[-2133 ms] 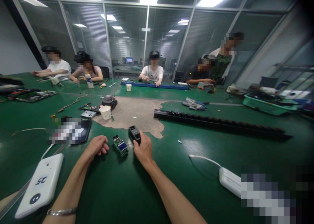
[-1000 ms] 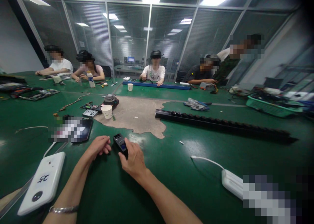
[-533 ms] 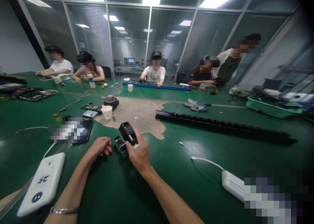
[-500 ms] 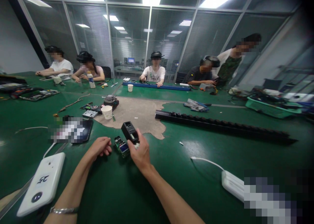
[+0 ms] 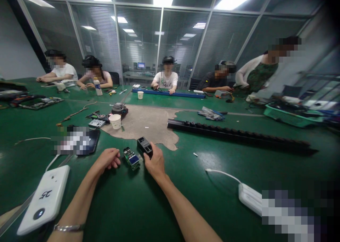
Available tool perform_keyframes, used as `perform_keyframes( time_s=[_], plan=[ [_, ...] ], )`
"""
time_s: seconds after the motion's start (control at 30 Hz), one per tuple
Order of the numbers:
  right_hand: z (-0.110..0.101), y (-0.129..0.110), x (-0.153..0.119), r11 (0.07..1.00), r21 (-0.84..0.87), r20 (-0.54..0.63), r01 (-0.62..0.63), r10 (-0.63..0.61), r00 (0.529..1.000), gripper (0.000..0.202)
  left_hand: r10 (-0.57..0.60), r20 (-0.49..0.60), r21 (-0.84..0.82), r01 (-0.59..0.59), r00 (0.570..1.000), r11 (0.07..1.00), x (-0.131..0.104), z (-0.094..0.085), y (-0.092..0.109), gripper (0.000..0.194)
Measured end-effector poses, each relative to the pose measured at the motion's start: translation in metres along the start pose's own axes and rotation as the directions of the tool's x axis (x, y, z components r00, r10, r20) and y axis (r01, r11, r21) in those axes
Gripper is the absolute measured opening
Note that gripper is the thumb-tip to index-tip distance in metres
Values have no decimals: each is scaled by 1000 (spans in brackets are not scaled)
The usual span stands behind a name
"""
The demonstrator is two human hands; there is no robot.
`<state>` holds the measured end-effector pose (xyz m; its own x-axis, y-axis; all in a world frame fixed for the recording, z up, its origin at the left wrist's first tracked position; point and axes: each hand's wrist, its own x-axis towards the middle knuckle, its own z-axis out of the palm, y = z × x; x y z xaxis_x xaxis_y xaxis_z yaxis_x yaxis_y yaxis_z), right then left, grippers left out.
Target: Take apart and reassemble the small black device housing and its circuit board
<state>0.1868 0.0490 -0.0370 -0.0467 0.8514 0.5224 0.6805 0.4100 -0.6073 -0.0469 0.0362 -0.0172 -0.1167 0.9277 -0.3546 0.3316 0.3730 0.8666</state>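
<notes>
My right hand (image 5: 156, 161) grips a black plastic casing (image 5: 145, 146) with rectangular openings in its face, thumb on the near side and fingers over the far side. Just left of it, a green circuit board (image 5: 132, 158) with a small blue screen lies on the table, apart from the casing. My left hand (image 5: 110, 158) rests beside the board with its fingers curled in; whether anything is inside them is hidden. A metal bracelet circles the left wrist.
A paper cup (image 5: 115, 121) and dismantled parts (image 5: 119, 109) stand ahead. A long black rail (image 5: 233, 134) crosses the right side, with gloves (image 5: 211, 113) behind. White power banks (image 5: 44, 199) lie nearby. A green basket (image 5: 292, 115) sits far right; several people sit opposite.
My right hand has moved the casing right and lower, away from the circuit board, which now shows more fully. My left hand stays put. A standing person at right has shifted rightward.
</notes>
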Motion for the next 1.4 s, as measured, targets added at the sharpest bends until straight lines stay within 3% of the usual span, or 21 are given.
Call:
perform_keyframes(
  time_s=[0.27,0.43,0.57,0.7,0.87,1.07,1.4],
  plan=[
    [-4,-8,0,997,-61,-56,44,-48,997,64,-16,-40,-18,15,999,1000,0,-3,0,34],
    [-7,-6,0,998,-69,9,-15,15,1000,57,-7,-89,-20,5,996,1000,1,-7,-2,33],
    [-12,-14,2,999,22,-9,-33,34,999,52,23,-67,5,-23,997,1000,1,-6,-3,35],
    [-21,-36,1,989,131,-54,73,-67,996,53,47,-59,40,-45,997,998,-1,-4,-2,37],
    [-22,-55,-11,977,119,27,177,-181,983,54,32,-58,34,-30,998,999,-2,-4,0,38],
    [-16,-56,-21,963,110,74,247,-256,964,56,28,-53,44,-26,998,999,1,-5,-3,39],
    [-14,-56,-26,979,13,182,204,-203,962,67,31,-28,-7,-32,999,999,0,-6,-1,41]
  ],
)
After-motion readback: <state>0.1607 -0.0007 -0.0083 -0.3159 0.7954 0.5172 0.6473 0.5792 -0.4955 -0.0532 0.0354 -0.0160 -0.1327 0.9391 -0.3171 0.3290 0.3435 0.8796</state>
